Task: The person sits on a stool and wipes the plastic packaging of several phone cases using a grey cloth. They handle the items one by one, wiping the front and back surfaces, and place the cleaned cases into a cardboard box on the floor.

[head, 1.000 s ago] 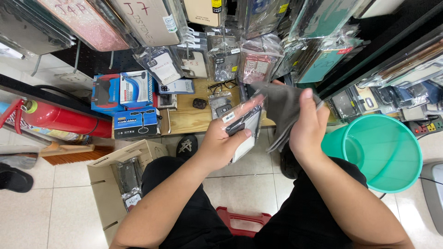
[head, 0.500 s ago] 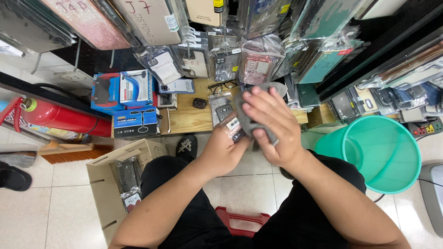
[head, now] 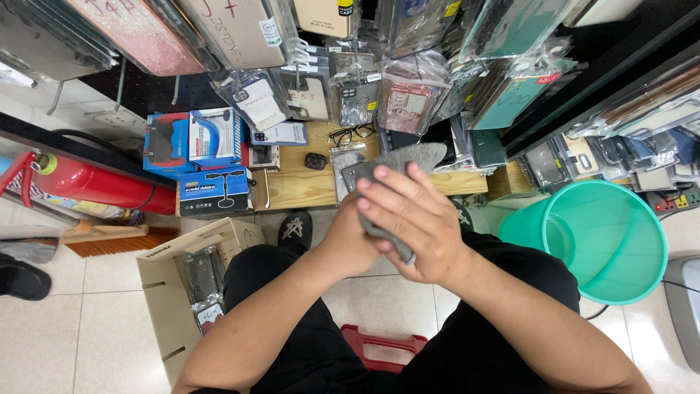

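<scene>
A seated person in black clothing pressed the right hand point(head: 412, 219) flat over a grey cloth point(head: 399, 162), fingers spread and pointing up and to the left, the palm covering most of the fabric. The left hand point(head: 348, 237) sat underneath and behind it, curled closed around the cloth and whatever it wrapped; a wrapped item could not be made out. Both forearms rose from the bottom of the frame and met just above the knees, with the upper tip of the cloth poking out beyond the fingertips.

Behind the hands stood a low wooden table point(head: 299, 186) carrying a pair of black-framed glasses point(head: 354, 134), a small dark fob and clear-bagged phone cases. More bagged cases hung in crowded rows above. Blue product boxes point(head: 193, 138) were stacked at the table's left end, beside a red fire extinguisher point(head: 91, 182) lying along the wall. An open cardboard box point(head: 186, 281) holding bagged cases stood on the pale tiled floor by the left knee, and a teal plastic bucket point(head: 609, 241) lay tilted on its side to the right. A red stool point(head: 383, 344) showed between the legs.
</scene>
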